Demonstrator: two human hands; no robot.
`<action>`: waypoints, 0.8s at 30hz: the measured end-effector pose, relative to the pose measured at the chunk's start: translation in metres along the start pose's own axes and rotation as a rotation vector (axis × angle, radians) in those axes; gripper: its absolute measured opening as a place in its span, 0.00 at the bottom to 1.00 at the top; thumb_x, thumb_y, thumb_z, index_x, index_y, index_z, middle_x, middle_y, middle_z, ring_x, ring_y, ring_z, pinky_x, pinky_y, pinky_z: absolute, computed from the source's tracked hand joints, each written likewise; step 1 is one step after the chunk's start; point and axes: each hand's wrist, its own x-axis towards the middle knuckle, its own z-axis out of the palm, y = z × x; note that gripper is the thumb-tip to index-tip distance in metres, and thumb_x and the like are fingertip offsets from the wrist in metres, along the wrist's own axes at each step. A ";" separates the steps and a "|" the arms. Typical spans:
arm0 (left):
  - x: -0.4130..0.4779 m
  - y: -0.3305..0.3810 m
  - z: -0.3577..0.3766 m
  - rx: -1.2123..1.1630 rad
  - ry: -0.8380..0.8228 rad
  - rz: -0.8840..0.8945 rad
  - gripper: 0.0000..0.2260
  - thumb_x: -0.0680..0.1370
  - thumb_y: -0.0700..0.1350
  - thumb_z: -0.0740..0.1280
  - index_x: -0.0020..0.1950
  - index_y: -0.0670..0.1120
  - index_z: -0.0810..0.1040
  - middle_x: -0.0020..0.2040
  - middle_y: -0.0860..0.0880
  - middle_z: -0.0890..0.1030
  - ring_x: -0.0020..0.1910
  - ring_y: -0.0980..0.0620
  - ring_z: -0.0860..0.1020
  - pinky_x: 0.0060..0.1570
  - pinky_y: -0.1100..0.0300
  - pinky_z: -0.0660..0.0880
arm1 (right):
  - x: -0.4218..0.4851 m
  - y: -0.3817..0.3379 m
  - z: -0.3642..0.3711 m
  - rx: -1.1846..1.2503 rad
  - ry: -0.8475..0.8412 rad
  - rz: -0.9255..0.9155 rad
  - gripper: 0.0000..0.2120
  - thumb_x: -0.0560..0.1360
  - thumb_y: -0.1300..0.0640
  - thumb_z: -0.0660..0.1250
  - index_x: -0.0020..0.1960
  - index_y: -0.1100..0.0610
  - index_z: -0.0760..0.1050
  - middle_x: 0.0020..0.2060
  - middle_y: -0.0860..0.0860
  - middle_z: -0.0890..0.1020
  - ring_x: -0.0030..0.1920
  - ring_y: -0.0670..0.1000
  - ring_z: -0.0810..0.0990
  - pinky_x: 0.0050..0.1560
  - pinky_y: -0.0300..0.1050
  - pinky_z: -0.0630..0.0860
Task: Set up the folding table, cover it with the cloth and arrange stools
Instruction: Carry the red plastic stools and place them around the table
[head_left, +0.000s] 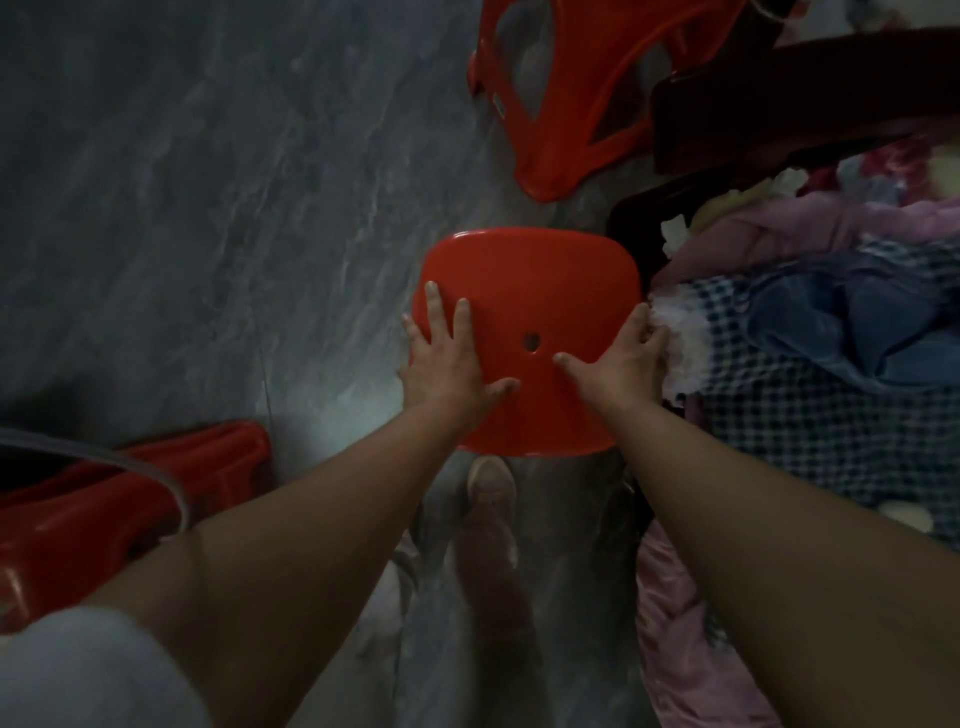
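Note:
A red plastic stool stands upright on the floor directly below me, its square seat with a small centre hole facing up. My left hand lies flat on the seat's left side, fingers spread and straight, the outer ones reaching past the edge. My right hand holds the seat's right edge, thumb on top and fingers curled over the rim. A second red stool lies tipped at the top. A third red stool lies on its side at the lower left.
Grey marbled floor spreads to the left. On the right, dark wooden furniture carries a heap of clothes and checked cloth close against the stool. A grey curved tube crosses the lower-left stool. My foot is just below the seat.

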 end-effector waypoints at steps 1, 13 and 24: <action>0.001 0.002 0.002 -0.026 0.002 -0.006 0.54 0.68 0.67 0.75 0.80 0.57 0.41 0.79 0.53 0.27 0.80 0.35 0.40 0.67 0.31 0.69 | 0.003 0.001 0.000 0.013 -0.012 -0.011 0.56 0.70 0.37 0.74 0.80 0.49 0.37 0.79 0.59 0.44 0.77 0.65 0.54 0.68 0.63 0.66; 0.002 0.009 0.003 -0.038 -0.014 -0.022 0.55 0.69 0.64 0.75 0.80 0.56 0.38 0.77 0.54 0.24 0.80 0.36 0.38 0.69 0.32 0.67 | 0.011 0.003 0.000 0.071 -0.050 -0.070 0.56 0.72 0.41 0.74 0.80 0.51 0.35 0.78 0.59 0.46 0.75 0.65 0.59 0.70 0.60 0.64; 0.003 0.000 0.005 -0.048 0.020 0.006 0.56 0.68 0.66 0.75 0.80 0.55 0.39 0.78 0.53 0.25 0.80 0.34 0.42 0.66 0.33 0.70 | 0.009 -0.004 -0.001 0.073 -0.049 -0.062 0.55 0.72 0.41 0.74 0.81 0.52 0.36 0.79 0.60 0.48 0.76 0.64 0.58 0.72 0.58 0.63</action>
